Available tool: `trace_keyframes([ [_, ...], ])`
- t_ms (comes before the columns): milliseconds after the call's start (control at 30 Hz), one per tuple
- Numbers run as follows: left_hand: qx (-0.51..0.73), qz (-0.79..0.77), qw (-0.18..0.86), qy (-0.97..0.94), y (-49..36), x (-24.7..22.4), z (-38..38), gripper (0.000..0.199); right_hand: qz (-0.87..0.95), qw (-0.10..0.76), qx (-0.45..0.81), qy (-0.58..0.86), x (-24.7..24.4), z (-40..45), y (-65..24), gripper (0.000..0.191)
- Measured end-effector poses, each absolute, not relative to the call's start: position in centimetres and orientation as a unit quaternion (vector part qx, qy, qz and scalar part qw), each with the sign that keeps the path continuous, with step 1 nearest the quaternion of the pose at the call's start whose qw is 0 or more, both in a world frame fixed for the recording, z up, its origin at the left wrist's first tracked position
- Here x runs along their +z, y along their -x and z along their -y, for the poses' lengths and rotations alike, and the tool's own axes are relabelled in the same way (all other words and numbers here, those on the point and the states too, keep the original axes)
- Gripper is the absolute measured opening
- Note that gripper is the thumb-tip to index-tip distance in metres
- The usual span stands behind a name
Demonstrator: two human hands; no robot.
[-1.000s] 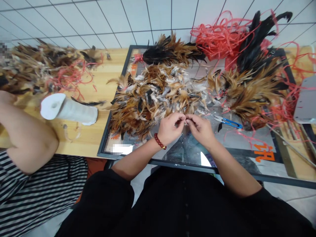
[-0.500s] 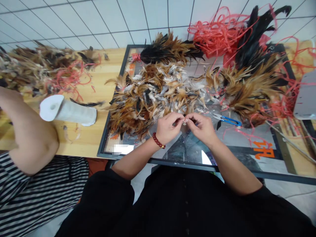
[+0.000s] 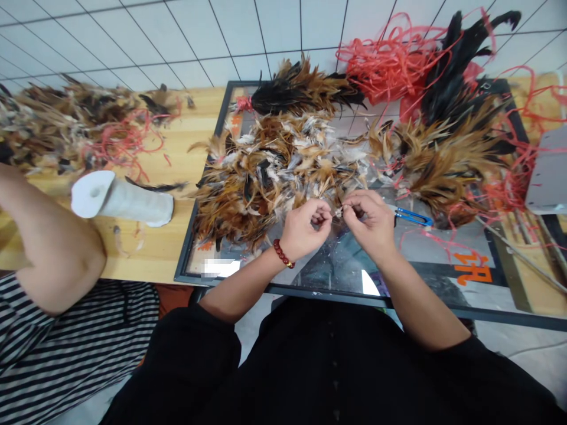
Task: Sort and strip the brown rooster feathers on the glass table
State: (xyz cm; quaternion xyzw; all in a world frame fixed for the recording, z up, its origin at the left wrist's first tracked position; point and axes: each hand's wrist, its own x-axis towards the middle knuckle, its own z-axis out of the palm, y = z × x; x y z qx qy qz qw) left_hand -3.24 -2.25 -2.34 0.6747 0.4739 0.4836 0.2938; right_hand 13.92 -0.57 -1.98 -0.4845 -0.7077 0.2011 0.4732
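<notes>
My left hand (image 3: 307,229), with a dark red bead bracelet (image 3: 282,254) at the wrist, is closed in a pinch at the near edge of the loose feathers (image 3: 283,171). What it pinches, if anything, is too small to make out. A short gap away, my right hand (image 3: 371,223) pinches a small pale, fluffy bit (image 3: 338,212) that looks like part of a feather. Just right of that hand lie blue thread snips (image 3: 413,216), their blades hidden behind it. The brown, black and white feathers spread over a dark-framed glass panel (image 3: 336,265).
A bundle of black and brown feathers (image 3: 301,91) lies at the back. Tangled red plastic ribbon (image 3: 390,65) and long feathers (image 3: 456,147) fill the right. To the left are a white roll (image 3: 133,198), another feather pile (image 3: 57,121) and a co-worker's arm (image 3: 57,242).
My hands have come apart slightly, the right one shifting right and now covering the blades of the snips. The co-worker's forearm has moved a little.
</notes>
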Motion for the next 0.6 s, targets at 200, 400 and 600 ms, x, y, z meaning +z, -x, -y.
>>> trace_keyframes([
  [200,0.448,-0.501,0.432,-0.601,3.0,-2.7,2.0,0.029,0.72,0.457,0.228,0.471,-1.9,0.8,-13.6,0.014],
  [400,0.53,-0.497,0.548,-0.415,3.5,-2.2,1.2,0.024,0.677,0.479,0.226,0.51,-1.4,0.8,-14.0,0.015],
  [600,0.545,-0.451,0.68,-0.193,3.9,-0.6,0.4,0.022,0.745,0.419,0.289,0.431,-1.6,1.2,-13.6,0.015],
])
